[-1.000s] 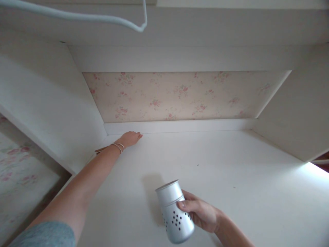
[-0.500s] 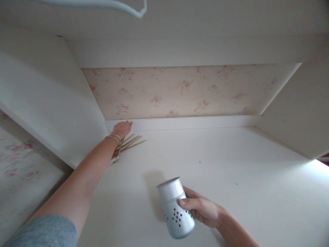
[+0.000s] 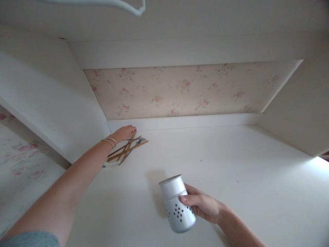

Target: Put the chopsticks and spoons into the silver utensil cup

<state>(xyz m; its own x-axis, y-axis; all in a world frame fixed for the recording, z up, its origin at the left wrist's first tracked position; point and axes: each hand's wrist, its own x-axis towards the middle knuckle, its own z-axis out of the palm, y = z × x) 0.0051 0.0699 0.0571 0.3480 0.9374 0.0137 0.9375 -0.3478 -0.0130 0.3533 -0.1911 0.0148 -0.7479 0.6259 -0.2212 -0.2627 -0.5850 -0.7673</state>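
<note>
My right hand (image 3: pixel 203 206) is wrapped round a white perforated metal holder (image 3: pixel 177 203), held tilted just above the white tabletop (image 3: pixel 231 171). My left hand (image 3: pixel 125 132), with thin bangles at the wrist, reaches to the back left corner and rests with fingers stretched over a loose bunch of wooden chopsticks (image 3: pixel 128 148). A metal spoon (image 3: pixel 140 140) lies among the sticks. A white-handled utensil (image 3: pixel 111 164) lies partly under my forearm.
A floral-papered back wall (image 3: pixel 185 91) and a white ledge (image 3: pixel 185 121) close the niche behind. White side panels (image 3: pixel 48 92) slope in on both sides. A white cord (image 3: pixel 120 5) hangs at the top.
My left hand has drawn back from the corner, and the chopsticks and spoon, earlier hidden under it, now lie fanned out beside it. The holder stays in my right hand.
</note>
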